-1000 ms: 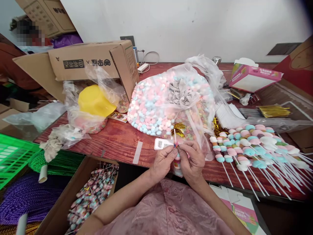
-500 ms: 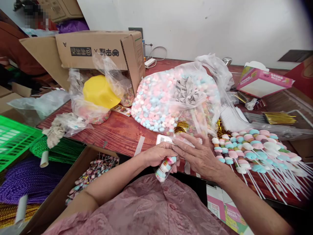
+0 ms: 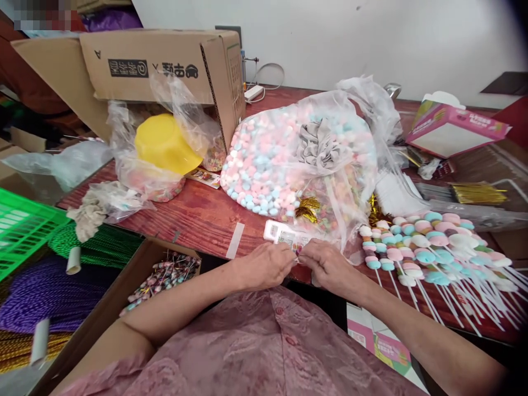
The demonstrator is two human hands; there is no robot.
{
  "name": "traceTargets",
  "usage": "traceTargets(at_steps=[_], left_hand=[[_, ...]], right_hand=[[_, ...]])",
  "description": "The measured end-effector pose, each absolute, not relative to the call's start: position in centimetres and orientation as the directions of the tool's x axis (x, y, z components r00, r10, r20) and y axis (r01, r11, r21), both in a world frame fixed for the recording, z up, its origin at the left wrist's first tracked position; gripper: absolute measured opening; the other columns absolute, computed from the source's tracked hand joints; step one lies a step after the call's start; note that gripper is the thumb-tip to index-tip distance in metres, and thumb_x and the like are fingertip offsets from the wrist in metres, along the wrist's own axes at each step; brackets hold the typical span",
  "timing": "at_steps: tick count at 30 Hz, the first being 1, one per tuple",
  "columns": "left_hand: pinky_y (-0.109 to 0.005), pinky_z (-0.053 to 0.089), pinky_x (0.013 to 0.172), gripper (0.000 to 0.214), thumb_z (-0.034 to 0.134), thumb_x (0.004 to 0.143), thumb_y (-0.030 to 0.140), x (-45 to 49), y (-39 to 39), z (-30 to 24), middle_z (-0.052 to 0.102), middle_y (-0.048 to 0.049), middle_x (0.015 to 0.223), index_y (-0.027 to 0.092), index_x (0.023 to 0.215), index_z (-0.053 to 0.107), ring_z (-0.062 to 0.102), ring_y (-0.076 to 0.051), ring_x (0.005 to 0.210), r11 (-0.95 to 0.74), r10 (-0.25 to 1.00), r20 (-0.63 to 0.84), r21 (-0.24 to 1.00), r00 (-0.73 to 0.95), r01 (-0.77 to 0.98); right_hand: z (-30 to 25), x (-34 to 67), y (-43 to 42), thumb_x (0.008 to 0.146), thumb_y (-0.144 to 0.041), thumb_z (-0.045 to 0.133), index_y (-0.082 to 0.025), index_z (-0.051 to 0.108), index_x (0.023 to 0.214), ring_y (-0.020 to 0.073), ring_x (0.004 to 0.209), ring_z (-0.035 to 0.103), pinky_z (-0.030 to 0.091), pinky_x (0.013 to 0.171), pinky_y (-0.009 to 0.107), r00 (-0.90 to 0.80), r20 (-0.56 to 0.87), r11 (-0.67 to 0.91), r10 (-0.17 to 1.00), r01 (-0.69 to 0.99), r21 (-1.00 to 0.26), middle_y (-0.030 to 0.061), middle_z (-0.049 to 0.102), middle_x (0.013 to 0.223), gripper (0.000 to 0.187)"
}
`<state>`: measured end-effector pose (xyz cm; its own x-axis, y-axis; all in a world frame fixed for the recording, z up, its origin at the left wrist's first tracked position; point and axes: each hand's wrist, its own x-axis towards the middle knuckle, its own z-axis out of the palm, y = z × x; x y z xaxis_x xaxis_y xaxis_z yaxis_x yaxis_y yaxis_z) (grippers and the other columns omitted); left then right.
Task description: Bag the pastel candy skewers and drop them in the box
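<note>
My left hand (image 3: 266, 265) and my right hand (image 3: 324, 264) meet fingertip to fingertip at the table's near edge, both pinched on a small wrapped sweet skewer (image 3: 297, 252) of which only a bit shows. Just beyond them lies a small white labelled pack (image 3: 284, 235). A big clear bag of pink, blue and white marshmallows (image 3: 289, 159) sits behind, with gold twist ties (image 3: 307, 209) at its foot. To the right lies a heap of marshmallow skewers (image 3: 429, 247) on white sticks.
A cardboard box of wrapped skewers (image 3: 165, 275) stands below the table at left, beside green and purple cord (image 3: 49, 297) and a green crate (image 3: 20, 231). A yellow bowl in a bag (image 3: 165, 146), a large carton (image 3: 157, 71) and a pink box (image 3: 454, 124) stand on the table.
The hands held the wrapped skewer upright, then the left tipped it down while the right lay open over it. Now both pinch together at the table edge and the skewer is mostly hidden.
</note>
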<state>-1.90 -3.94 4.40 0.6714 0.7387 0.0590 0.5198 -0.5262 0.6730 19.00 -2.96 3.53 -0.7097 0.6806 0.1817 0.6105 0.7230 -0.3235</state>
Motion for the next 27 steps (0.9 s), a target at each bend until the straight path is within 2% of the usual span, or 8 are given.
traceTargets(at_steps=[4,6,9,12,15,19,23,27], left_hand=[[-0.027,0.045,0.061,0.027,0.046,0.091,0.031,-2.2,-3.6,3.7,0.056,-0.0023,0.065,0.015,0.071,0.057,0.055,-0.014,0.061,-0.134,0.814,-0.141,0.899,0.564,0.418],[-0.024,0.04,0.049,0.027,0.054,0.084,0.039,-2.4,-3.2,3.4,0.054,0.0002,0.059,0.016,0.07,0.057,0.051,-0.011,0.048,0.241,0.694,-0.355,0.934,0.626,0.263],[-0.022,0.034,0.044,0.031,0.067,0.07,0.045,-2.7,-2.9,3.4,0.057,0.0003,0.059,0.015,0.069,0.058,0.046,-0.008,0.041,0.562,0.453,-0.458,0.813,0.765,0.154],[-0.022,0.033,0.046,0.032,0.068,0.073,0.046,-2.9,-3.0,3.8,0.054,0.0013,0.059,0.016,0.071,0.06,0.046,-0.009,0.043,0.525,0.391,-0.466,0.821,0.794,0.223],[-0.024,0.037,0.056,0.024,0.057,0.085,0.035,-2.6,-3.7,4.3,0.056,-0.0013,0.064,0.016,0.071,0.062,0.051,-0.012,0.057,0.065,0.617,-0.318,0.932,0.72,0.356],[-0.026,0.038,0.067,0.021,0.048,0.088,0.016,-2.3,-4.7,4.1,0.058,-0.0052,0.076,0.015,0.071,0.06,0.05,-0.015,0.07,-0.454,0.751,0.035,0.752,0.659,0.477],[-0.025,0.038,0.065,0.025,0.048,0.089,0.021,-2.8,-4.2,3.5,0.056,-0.0027,0.069,0.015,0.068,0.059,0.05,-0.013,0.066,-0.301,0.877,0.063,0.844,0.476,0.444],[-0.021,0.038,0.051,0.023,0.06,0.08,0.035,-3.2,-3.5,2.9,0.052,0.0017,0.058,0.015,0.069,0.06,0.05,-0.01,0.051,0.195,0.928,-0.224,0.973,0.297,0.126]], right_hand=[[4.5,18.6,-4.0,0.095,-0.014,0.045,-0.018,0.067,0.107,0.0258,0.099,0.056,0.033,0.082,0.041,-0.685,0.415,0.767,0.599,0.639,-0.051,0.0105,0.071,0.1,0.025],[4.9,18.6,-4.6,0.095,-0.014,0.048,-0.018,0.063,0.121,0.0278,0.11,0.054,0.03,0.091,0.047,-0.721,0.499,0.815,0.48,0.577,0.049,0.0101,0.071,0.112,0.03],[4.8,18.9,-5.0,0.095,-0.009,0.046,-0.017,0.065,0.112,0.0213,0.101,0.059,0.029,0.094,0.046,-0.772,0.532,0.902,0.348,0.431,0.035,0.0042,0.073,0.09,0.027],[4.2,19.1,-4.8,0.094,-0.006,0.041,-0.016,0.065,0.087,0.0168,0.081,0.058,0.033,0.086,0.042,-0.81,0.467,0.926,0.356,0.372,-0.061,0.0003,0.064,0.068,0.027],[3.3,18.8,-4.5,0.095,-0.011,0.042,-0.017,0.062,0.072,0.0156,0.072,0.055,0.035,0.075,0.037,-0.775,0.368,0.858,0.513,0.455,-0.238,-0.0002,0.061,0.064,0.031],[2.9,18.4,-3.5,0.096,-0.019,0.052,-0.019,0.064,0.07,0.0132,0.067,0.057,0.039,0.067,0.029,-0.723,0.18,0.69,0.668,0.509,-0.515,-0.001,0.065,0.066,0.029],[4.7,19.0,0.1,0.096,-0.023,0.051,-0.021,0.07,0.079,0.015,0.072,0.062,0.046,0.066,0.027,-0.666,0.181,0.621,0.724,0.513,-0.593,0.0002,0.07,0.074,0.025],[6.7,19.3,6.3,0.095,-0.019,0.049,-0.02,0.072,0.091,0.0191,0.086,0.065,0.047,0.078,0.032,-0.566,0.359,0.666,0.742,0.684,-0.299,0.0059,0.074,0.091,0.024]])
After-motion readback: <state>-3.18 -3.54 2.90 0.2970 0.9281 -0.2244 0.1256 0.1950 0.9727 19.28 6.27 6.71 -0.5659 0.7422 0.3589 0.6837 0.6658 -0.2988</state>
